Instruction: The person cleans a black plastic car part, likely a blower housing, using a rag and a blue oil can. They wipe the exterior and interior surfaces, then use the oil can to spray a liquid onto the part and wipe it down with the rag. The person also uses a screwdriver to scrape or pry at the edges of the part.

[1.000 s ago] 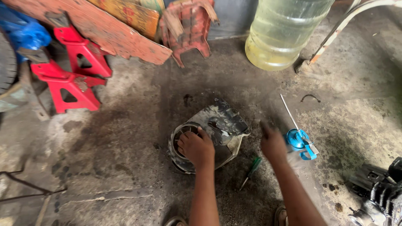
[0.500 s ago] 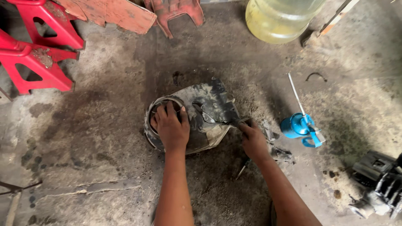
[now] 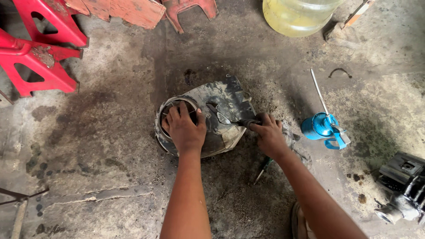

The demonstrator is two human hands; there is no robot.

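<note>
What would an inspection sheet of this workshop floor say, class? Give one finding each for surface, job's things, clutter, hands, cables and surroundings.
Surface: concrete floor, cracked, with dark oily stains.
Job's things: grimy engine cover lying flat on the floor; pliers resting across it.
Clutter: blue oil can with long spout; green screwdriver; engine cylinder at right.
Hands: left hand pressing on the cover's round opening; right hand gripping the pliers' handles.
Cables: nothing seen.
Surroundings: red jack stands top left; large water jug holding yellowish liquid, top.

Red jack stands (image 3: 42,59) top left, yellowish jug (image 3: 296,15) top. Blue oil can (image 3: 321,127) right, engine cylinder (image 3: 403,186) far right. Screwdriver (image 3: 264,168) on floor (image 3: 102,146).
</note>
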